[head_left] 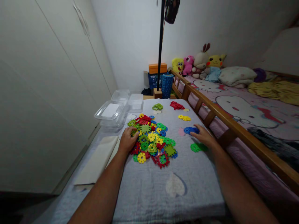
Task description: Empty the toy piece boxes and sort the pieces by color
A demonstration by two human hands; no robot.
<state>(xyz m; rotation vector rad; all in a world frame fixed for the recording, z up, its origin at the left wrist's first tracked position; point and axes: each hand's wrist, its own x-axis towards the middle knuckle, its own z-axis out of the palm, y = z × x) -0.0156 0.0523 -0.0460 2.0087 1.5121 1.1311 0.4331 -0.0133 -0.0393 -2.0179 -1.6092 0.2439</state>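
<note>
A mixed pile of plastic building pieces (151, 137) lies mid-table: red, yellow, green and blue notched discs and square pieces. At its left edge rests my left hand (128, 139), thumb and fingers apart around green pieces and touching them. To the right, my right hand (203, 136) has its thumb and fingers closed about the blue notched discs (190, 130); how many it grips is hidden. Just below that hand lie green notched discs (197, 147). Yellow discs (184, 118), red pieces (177, 105) and light green pieces (157, 106) form separate groups farther back.
Clear plastic containers (109, 110) stand at the back left, above a folded cream sheet (99, 161). A wooden bed rail (224, 124) runs along the table's right side. A black pole (160, 46) on a wooden base rises behind the table.
</note>
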